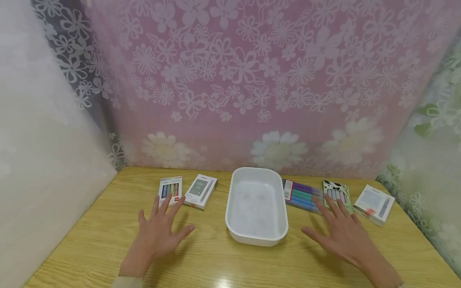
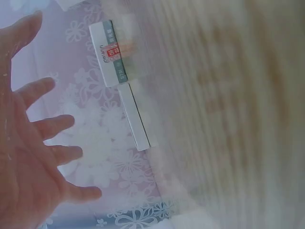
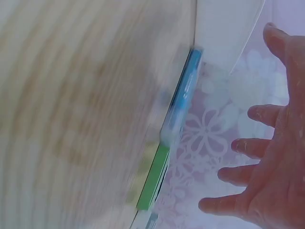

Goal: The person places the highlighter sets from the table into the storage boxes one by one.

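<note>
My left hand [image 1: 158, 232] hovers palm down over the table with its fingers spread, holding nothing. Just beyond its fingertips lie a white box with coloured sticks in its window [image 1: 171, 189] and a white box with a grey-green panel [image 1: 201, 192]. Between the hands stands a white plastic basin [image 1: 257, 236] with nothing in it. On the right, my other hand [image 1: 343, 236] is also spread above the table and holds nothing. Near its fingers lie a clear pack of purple, green and blue pens [image 1: 302, 196], a green cow-pattern box [image 1: 336, 190] and a white box [image 1: 374, 204].
The wood-grain table [image 1: 209, 260] reaches back to a pink floral curtain [image 1: 230, 100]. Pale sheets hang at the left [image 1: 47, 140] and right sides. In the left wrist view, a white box with a red sticker [image 2: 108, 52] stands at the table's surface.
</note>
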### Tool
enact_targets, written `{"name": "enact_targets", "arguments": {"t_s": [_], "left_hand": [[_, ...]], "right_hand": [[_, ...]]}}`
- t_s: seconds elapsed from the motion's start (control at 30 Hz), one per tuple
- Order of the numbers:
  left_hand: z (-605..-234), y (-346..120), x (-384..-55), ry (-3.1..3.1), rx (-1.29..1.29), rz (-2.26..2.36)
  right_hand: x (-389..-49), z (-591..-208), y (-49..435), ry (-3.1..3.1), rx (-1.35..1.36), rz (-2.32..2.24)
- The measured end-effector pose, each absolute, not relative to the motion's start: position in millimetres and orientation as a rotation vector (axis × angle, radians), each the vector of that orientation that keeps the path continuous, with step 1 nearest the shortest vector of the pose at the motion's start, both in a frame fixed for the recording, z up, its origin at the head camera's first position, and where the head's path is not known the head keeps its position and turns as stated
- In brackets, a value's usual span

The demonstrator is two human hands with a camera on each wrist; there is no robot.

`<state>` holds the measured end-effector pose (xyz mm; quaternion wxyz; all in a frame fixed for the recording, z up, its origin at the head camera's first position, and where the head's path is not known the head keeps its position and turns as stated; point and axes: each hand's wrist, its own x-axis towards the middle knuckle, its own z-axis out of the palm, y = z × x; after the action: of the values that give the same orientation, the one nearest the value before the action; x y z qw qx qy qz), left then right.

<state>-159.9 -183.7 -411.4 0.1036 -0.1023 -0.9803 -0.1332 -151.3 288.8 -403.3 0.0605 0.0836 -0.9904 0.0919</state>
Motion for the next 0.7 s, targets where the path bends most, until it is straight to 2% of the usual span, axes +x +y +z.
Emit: {"name": "enact_targets", "arguments": {"t_s": [0.43,0.7], "left_hand": [[-416.6,-182.3,-186.5,-2.852,-0.417,-0.389],[-418.7,-176.8,-198.4,-2.884,-0.445,-0.418]], "right_hand": [[-166.9,-401.6,259.2,-2.918,0.340,0.833],[-175.2,-402.7,245.4,-2.864,0.189,1.242]]}}
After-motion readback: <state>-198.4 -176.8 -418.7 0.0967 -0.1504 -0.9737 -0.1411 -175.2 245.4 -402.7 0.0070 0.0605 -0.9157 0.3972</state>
